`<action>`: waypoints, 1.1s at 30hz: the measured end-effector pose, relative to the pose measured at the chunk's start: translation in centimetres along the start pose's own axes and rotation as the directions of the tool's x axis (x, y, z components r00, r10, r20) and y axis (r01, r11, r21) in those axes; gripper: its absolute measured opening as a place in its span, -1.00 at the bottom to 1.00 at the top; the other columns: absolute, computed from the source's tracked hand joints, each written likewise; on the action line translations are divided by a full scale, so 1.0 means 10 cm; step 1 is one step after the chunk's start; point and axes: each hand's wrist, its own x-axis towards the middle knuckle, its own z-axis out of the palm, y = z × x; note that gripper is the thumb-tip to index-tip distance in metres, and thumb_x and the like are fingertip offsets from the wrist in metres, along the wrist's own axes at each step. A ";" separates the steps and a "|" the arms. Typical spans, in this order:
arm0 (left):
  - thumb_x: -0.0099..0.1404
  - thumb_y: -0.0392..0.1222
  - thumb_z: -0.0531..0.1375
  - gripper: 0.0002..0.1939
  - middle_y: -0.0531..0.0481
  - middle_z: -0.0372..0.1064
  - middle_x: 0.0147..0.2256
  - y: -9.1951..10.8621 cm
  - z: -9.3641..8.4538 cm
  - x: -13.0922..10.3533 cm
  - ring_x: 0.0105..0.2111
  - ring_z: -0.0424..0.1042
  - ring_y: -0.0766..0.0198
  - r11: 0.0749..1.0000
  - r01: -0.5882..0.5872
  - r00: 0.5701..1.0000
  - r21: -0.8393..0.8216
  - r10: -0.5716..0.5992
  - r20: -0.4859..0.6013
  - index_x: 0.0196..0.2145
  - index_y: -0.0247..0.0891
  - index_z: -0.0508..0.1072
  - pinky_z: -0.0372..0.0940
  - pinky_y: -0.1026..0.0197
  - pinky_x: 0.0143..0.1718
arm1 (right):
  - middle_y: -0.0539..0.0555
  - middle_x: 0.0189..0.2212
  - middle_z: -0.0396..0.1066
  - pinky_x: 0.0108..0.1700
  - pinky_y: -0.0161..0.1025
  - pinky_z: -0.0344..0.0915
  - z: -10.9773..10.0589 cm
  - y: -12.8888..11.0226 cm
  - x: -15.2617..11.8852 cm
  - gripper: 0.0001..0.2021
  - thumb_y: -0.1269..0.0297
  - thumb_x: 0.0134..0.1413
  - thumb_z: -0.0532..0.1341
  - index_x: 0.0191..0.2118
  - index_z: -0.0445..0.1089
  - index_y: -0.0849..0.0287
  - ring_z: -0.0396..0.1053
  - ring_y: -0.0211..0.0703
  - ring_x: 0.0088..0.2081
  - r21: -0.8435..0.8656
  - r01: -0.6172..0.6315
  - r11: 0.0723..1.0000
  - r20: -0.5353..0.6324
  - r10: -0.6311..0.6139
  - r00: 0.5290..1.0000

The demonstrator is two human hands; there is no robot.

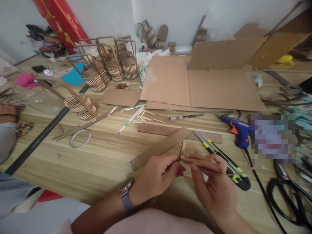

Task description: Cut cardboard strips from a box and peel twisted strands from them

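Observation:
Near the table's front edge, my left hand (159,174) and my right hand (214,185) meet with their fingertips pinched. Between them stands a small cardboard strip (182,149) with its corrugated edge showing; my fingers cover its lower end. A thin brown strip (240,174) passes behind my right hand's fingers and sticks out to the right. Just beyond my left hand lies a longer cardboard strip (158,148), crossing another brown strip (204,134). A yellow and black utility knife (220,156), blade out, rests beside my right hand.
A blue glue gun (240,128) and black scissors (285,195) lie at right. Flattened cardboard (216,86) covers the back. Short wooden sticks (143,117), a pen (186,117) and a white ring (80,138) lie mid-table. Small handled baskets (113,66) stand behind. Another person's hand (8,113) shows left.

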 end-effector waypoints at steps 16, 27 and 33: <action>0.50 -0.11 0.03 -0.69 -0.04 0.60 -0.29 0.00 -0.01 0.00 -0.30 0.57 0.29 0.999 -0.020 1.000 0.028 0.020 -0.001 -0.15 -0.28 0.54 0.36 0.36 -0.26 | -0.05 -0.30 0.61 -0.06 -0.06 0.25 0.01 0.01 0.01 -0.89 0.40 0.32 0.14 -0.19 0.36 0.04 0.57 -0.17 -0.27 -0.017 0.024 1.000 0.018 -0.024 1.000; 0.50 -0.07 0.04 -0.69 -0.02 0.55 -0.34 -0.01 -0.03 0.02 -0.33 0.53 0.29 0.997 -0.021 0.999 0.075 0.024 -0.038 -0.19 -0.28 0.51 0.30 0.35 -0.31 | 0.00 -0.27 0.61 -0.05 -0.07 0.24 0.04 -0.03 0.04 -0.96 0.34 0.32 0.18 -0.15 0.34 0.08 0.57 -0.14 -0.21 -0.017 0.069 0.997 0.006 -0.069 0.998; 0.50 -0.09 0.03 -0.69 -0.03 0.57 -0.32 -0.02 -0.02 0.01 -0.32 0.55 0.30 0.995 -0.028 0.999 0.096 0.032 -0.041 -0.20 -0.28 0.51 0.32 0.36 -0.28 | -0.01 -0.26 0.62 -0.05 -0.08 0.23 0.03 -0.02 0.03 -0.90 0.40 0.32 0.16 -0.11 0.36 0.07 0.57 -0.16 -0.23 -0.038 0.084 0.996 0.032 -0.082 0.996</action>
